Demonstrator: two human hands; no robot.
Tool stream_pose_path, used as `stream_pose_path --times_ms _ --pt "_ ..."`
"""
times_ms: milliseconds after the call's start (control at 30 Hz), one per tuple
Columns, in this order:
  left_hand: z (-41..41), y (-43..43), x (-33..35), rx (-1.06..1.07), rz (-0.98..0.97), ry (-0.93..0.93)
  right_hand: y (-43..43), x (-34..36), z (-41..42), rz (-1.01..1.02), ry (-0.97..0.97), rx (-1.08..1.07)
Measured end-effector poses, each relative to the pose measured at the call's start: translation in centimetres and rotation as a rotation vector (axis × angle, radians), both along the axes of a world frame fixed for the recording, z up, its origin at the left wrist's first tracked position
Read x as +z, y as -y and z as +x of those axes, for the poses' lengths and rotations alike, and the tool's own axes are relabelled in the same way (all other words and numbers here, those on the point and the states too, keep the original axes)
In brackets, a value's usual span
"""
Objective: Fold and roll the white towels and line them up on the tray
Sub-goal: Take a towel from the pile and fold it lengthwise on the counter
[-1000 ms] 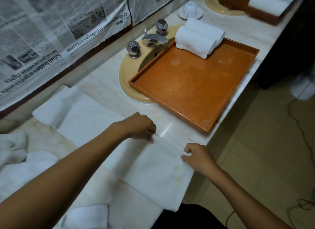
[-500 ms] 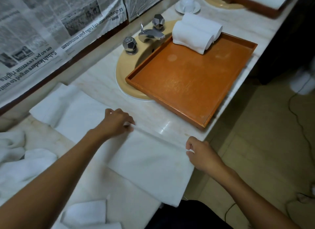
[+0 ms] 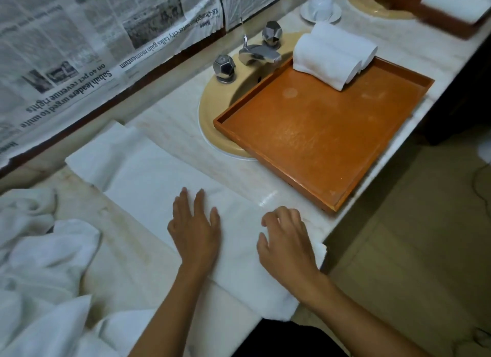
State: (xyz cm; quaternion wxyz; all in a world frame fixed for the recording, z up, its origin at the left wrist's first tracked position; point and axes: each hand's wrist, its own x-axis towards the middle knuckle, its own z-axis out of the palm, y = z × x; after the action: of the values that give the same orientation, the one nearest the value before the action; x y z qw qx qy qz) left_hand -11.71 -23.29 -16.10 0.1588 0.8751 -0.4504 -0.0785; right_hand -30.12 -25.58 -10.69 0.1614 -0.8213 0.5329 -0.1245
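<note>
1. A long folded white towel lies flat on the bench. It runs from 10 o'clock down to 5 o'clock.
2. The left hand lies flat on it with straight fingers. It presses down and holds nothing.
3. The right hand rests on the towel's near end with fingers a bit bent. It grips nothing.
4. I think this is the smoothing step, just before rolling.
5. Next, both hands should catch the near end and roll it tight and even.
6. The tray sits at 2 o'clock, with two rolled towels at its far corner.
7. A heap of loose towels sits at 9 o'clock.
</note>
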Motion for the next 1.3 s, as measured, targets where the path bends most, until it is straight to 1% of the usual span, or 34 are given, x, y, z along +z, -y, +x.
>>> stream_pose_path --times_ms 33,100,167,233,267,433,567,700,800,900,967,1000,1033,1100,1167,1267,1300 --pt "0.0 -1.0 -0.6 -0.001 0.049 0.025 0.4 -0.7 1.5 -0.010 -0.001 0.049" --pt "0.2 -2.2 -1.5 -0.024 0.087 0.064 1.0 -2.1 3.9 0.033 -0.040 0.179" --pt "0.4 -2.5 -2.0 -0.026 0.094 0.076 1.3 -3.9 5.0 0.054 -0.133 0.358" --pt "0.8 -2.9 -2.5 -0.023 0.089 0.097 1.3 -5.3 4.8 0.038 -0.212 0.464" --pt "1.0 -3.0 -2.6 -0.024 0.091 0.107 1.3 -5.7 4.3 0.035 -0.230 0.462" --pt "0.8 -3.4 -2.4 0.030 0.106 0.098 0.1 -6.0 -1.6 0.027 -0.318 0.276" --pt "1.8 -4.2 -2.1 0.010 0.107 0.071 -0.5 -5.7 -4.4 0.071 -0.394 0.219" --pt "5.4 -5.2 -1.6 -0.073 0.139 0.072 -1.3 -5.5 -3.7 0.125 -0.433 0.208" --pt "9.2 -5.1 -1.1 -0.118 0.188 0.097 -2.2 -4.8 -1.8 0.127 -0.411 0.227" --pt "11.4 -4.6 -0.1 -0.132 0.322 0.069 -2.8 -3.6 0.4 0.155 -0.414 0.290" --pt "10.3 -4.9 0.8 -0.074 0.349 0.036 -3.2 -2.7 1.5 0.159 -0.397 0.312" --pt "8.8 -5.3 1.2 -0.050 0.325 0.022 -3.3 -2.5 1.9 0.157 -0.374 0.322" --pt "6.6 -6.0 1.4 -0.051 0.275 -0.003 -3.3 -2.6 2.2 0.148 -0.349 0.339" --pt "1.2 -8.0 1.0 -0.124 0.173 -0.042 -3.1 -3.3 2.7 0.093 -0.305 0.398" --pt "-2.7 -10.4 -0.4 -0.136 0.132 -0.025 -2.5 -4.3 2.8 0.052 -0.292 0.476" --pt "-4.2 -13.2 -1.9 0.020 0.117 -0.013 -1.5 -5.5 2.1 0.022 -0.334 0.578" --pt "-4.2 -13.8 -2.1 0.043 0.122 0.005 -1.3 -5.7 1.8 0.007 -0.343 0.597"
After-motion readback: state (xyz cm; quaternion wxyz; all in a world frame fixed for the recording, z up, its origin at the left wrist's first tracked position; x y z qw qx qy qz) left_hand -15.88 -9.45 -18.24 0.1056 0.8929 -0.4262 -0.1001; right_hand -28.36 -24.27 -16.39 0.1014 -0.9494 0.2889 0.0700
